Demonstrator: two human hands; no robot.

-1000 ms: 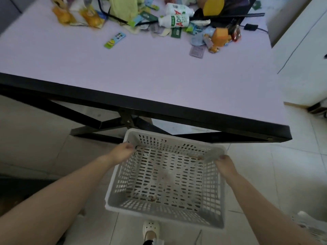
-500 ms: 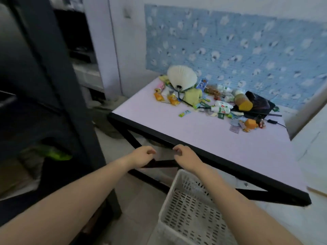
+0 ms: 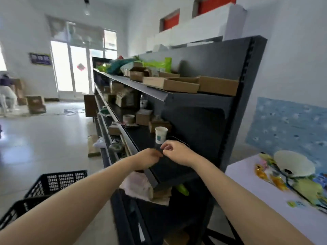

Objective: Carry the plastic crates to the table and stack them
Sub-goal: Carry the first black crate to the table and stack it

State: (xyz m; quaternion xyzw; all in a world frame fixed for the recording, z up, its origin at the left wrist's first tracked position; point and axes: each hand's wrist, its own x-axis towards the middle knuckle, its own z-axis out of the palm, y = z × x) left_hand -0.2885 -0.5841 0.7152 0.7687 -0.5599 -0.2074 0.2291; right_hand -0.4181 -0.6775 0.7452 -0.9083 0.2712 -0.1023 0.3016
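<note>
Black crate (image 3: 58, 183) on pale floor (image 3: 44, 138); cup (image 3: 160, 134), boxes (image 3: 180, 84) on dark shelves (image 3: 177, 174).

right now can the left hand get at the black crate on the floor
Probably yes. The left hand is up at the shelf edge, holding nothing, and the black crate sits open on the floor below the left forearm with nothing between; it would need lowering.

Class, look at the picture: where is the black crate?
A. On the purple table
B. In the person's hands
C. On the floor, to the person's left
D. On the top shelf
C: the black crate sits low on the floor at the left, while both hands, left and right, are empty near the shelf.
</note>
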